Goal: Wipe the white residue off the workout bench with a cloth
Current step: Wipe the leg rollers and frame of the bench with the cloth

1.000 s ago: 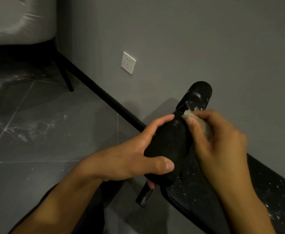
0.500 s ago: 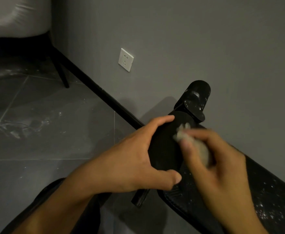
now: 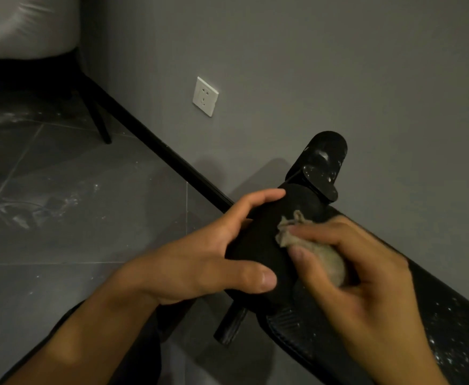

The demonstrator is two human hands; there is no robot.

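Note:
A black workout bench (image 3: 450, 323) runs from the lower right toward the wall, its pad speckled with white residue. At its near end is a black foam roller (image 3: 266, 245). My left hand (image 3: 200, 262) grips that roller, thumb on top and fingers round the far side. My right hand (image 3: 361, 276) holds a bunched beige cloth (image 3: 311, 251) and presses it against the roller's top. Behind the roller a black plastic bracket (image 3: 322, 165) carries white flecks.
A grey wall with a white socket (image 3: 205, 96) stands behind the bench, with a black skirting board (image 3: 155, 143) along its foot. The dark tiled floor (image 3: 61, 195) shows white smears. A pale chair (image 3: 24, 26) with a black leg stands at the upper left.
My right hand has drawn the cloth down the roller, from its far end near the bracket toward me. My left hand has kept its grip on the roller.

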